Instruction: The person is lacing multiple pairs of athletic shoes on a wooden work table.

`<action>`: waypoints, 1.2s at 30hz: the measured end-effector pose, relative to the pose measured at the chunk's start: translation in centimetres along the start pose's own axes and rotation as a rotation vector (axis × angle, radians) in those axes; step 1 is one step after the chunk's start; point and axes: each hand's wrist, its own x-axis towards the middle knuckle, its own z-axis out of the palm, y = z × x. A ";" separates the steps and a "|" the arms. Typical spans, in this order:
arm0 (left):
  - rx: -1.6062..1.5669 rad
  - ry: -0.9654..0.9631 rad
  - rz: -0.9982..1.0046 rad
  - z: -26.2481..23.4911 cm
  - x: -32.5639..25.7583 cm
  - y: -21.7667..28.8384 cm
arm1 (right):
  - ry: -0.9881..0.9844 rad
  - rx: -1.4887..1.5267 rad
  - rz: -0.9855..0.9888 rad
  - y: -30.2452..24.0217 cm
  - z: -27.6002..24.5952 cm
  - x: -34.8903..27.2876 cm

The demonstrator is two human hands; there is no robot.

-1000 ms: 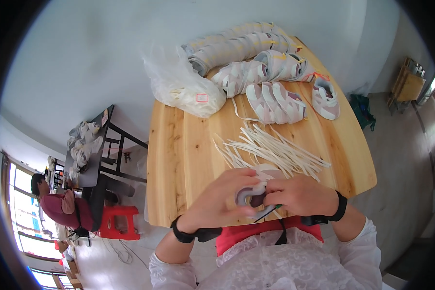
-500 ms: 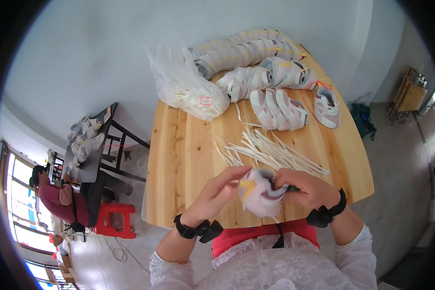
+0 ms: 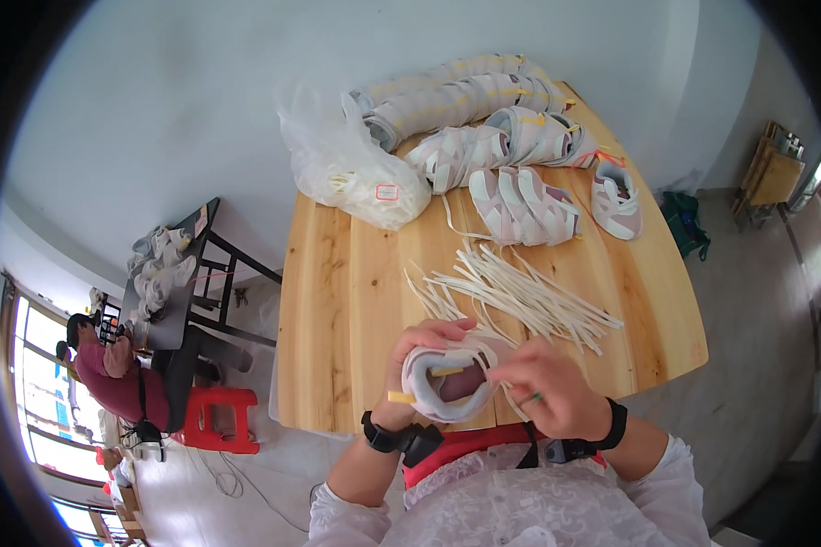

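My left hand [image 3: 417,358] holds a small white and pink shoe [image 3: 447,385] by its heel, its opening turned up toward me, at the near edge of the wooden table [image 3: 337,301]. My right hand [image 3: 549,387] pinches a white lace at the shoe's front, its fingers closed on the strand. A loose heap of white laces [image 3: 520,292] lies on the table just beyond both hands.
Rows of finished pale shoes [image 3: 483,118] line the table's far side, one single shoe [image 3: 617,201] at the right. A clear plastic bag [image 3: 347,173] of laces lies at the far left. A person [image 3: 109,374] sits by a dark table and red stool [image 3: 221,421].
The shoe has been turned in my hands so its opening faces up. My right hand has shifted from the shoe's side to pinching a lace at its front.
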 end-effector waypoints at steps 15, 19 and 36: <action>0.183 -0.151 0.131 0.0 0.4 0.8 | 0.043 -0.175 0.050 0.4 0.9 1.2; 0.221 -0.185 0.061 -0.2 0.5 1.1 | 0.065 -0.172 0.028 0.5 1.1 1.2; 0.304 -0.049 0.079 0.9 0.1 1.1 | 0.235 -0.019 0.172 0.9 2.5 0.5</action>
